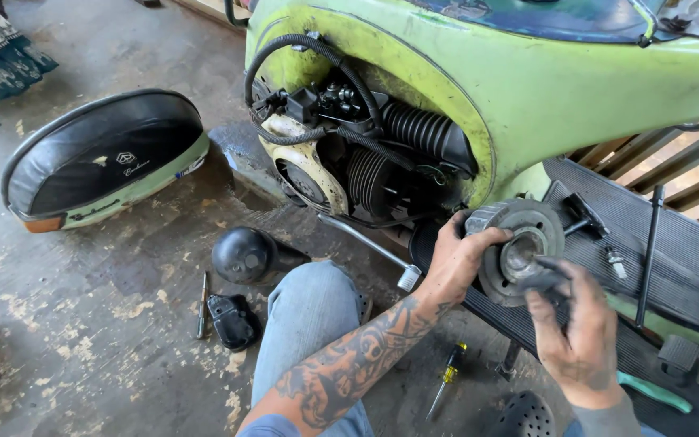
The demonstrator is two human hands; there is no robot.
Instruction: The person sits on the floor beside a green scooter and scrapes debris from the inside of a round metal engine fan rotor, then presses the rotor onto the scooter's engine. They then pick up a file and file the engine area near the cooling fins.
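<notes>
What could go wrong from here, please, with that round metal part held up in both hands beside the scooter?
1. The round metal drum looks greasy; the left hand grips only its rim, so it might slip and drop onto the ribbed floorboard or the knee below.
2. The right hand works at the hub, where fingers could get pinched.
3. The screwdriver and black cap lie loose on the floor, easy to step on.
</notes>
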